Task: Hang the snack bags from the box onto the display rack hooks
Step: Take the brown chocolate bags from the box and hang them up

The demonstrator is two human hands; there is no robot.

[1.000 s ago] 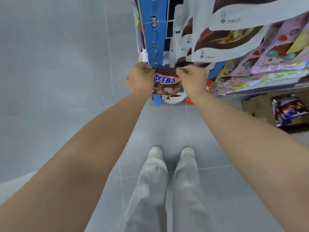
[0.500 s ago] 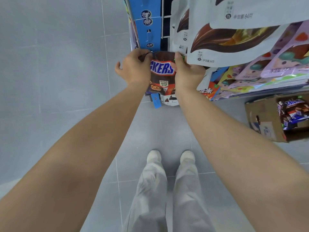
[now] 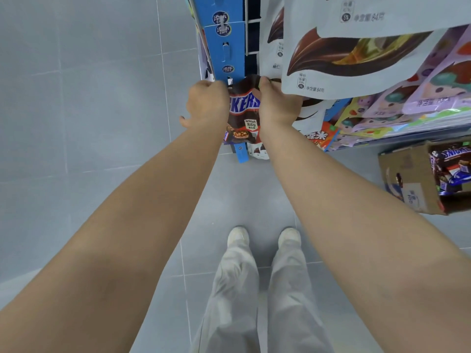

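Two hands meet on one dark brown glossy Snickers snack bag [image 3: 243, 115], which I see held up against the lower end of the blue cardboard display strip [image 3: 224, 47] at the rack's left edge. The left hand [image 3: 207, 104] grips the bag's upper left corner with its fingers curled in. The right hand [image 3: 277, 103] pinches the upper right corner, tucked just under a large white chocolate pouch [image 3: 356, 59] hanging on the rack. I cannot tell whether the bag's top is on a hook, since the hands cover it. Low on the right sits the open brown cardboard box [image 3: 410, 179], with more Snickers bags [image 3: 451, 169] inside. Below, pale trousers [image 3: 237, 289] and white shoes [image 3: 238, 235] stand on grey floor tiles [image 3: 102, 123].
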